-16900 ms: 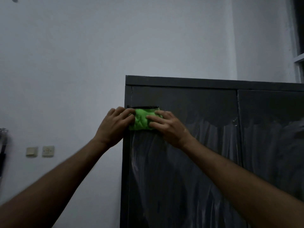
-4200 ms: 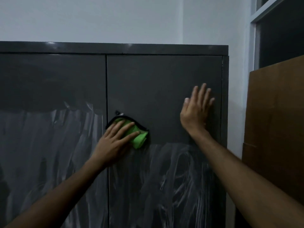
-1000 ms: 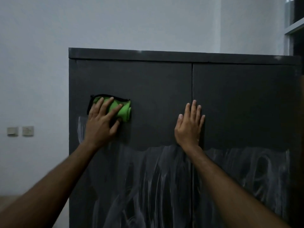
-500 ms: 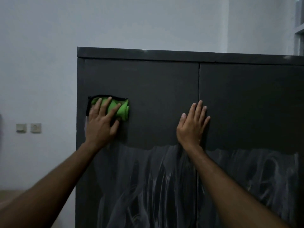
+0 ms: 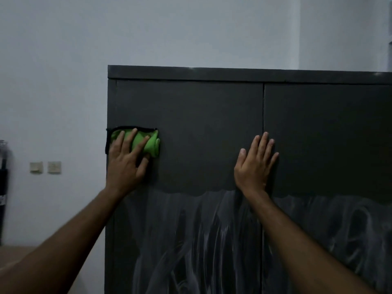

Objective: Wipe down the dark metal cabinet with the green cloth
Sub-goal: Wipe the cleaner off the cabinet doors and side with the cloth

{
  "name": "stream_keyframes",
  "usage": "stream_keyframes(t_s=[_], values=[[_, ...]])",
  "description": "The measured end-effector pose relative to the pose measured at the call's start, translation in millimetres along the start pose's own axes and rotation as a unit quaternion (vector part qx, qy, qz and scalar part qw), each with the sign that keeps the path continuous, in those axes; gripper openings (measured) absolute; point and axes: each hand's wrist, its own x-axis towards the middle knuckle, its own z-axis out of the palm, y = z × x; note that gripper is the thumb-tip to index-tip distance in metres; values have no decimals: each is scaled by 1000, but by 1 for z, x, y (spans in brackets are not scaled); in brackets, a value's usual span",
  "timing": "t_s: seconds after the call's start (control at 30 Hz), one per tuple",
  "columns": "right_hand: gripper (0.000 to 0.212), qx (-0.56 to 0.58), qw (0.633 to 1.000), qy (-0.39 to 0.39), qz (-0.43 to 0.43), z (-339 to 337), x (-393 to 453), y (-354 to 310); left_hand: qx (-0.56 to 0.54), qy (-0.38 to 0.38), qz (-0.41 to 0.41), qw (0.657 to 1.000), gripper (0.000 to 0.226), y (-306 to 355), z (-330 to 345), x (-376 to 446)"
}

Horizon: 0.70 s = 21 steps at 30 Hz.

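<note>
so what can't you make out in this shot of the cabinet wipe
- Cabinet, head view: right side and bottom cut off by the frame edges.
- Cloth: partly covered by the left hand pressing it.
- Door seam: a stretch hidden behind the right hand, flat on the doors.
- Wall plates: too small and dim to identify.
- Dark object at left edge: cut off.

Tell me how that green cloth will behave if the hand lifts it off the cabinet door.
The green cloth is bunched into soft folds under the left hand, so it is probably floppy and would droop. It looks thin and light. With only straight fingers pressing it to the cabinet, it would likely slide down if released.
</note>
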Motion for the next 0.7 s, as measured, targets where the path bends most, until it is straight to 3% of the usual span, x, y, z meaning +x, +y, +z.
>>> stream_keyframes(t_s=[0.13,0.2,0.27,0.43,0.5,0.6,0.7], values=[[67,-4,1000,-7,-8,-5,-1,2,25,-69,135,988,59,-11,11,-64],[67,-5,1000,-13,-12,-7,-1,3,37,-82,157,984,58,-26,5,-81],[65,-6,1000,-20,-14,-9,0,4,41,-67,133,988,58,-34,-1,-70],[64,-10,999,-34,-19,-14,0,5,4,-21,-36,999,62,5,-7,-5],[65,2,999,-39,-11,-18,0,1,13,-39,-7,999,61,27,0,-17],[66,34,999,-37,7,-26,-3,-18,55,-76,114,989,56,30,6,-71],[60,57,997,-13,-59,-34,-19,-48,66,-94,102,988,56,12,-5,-88]])
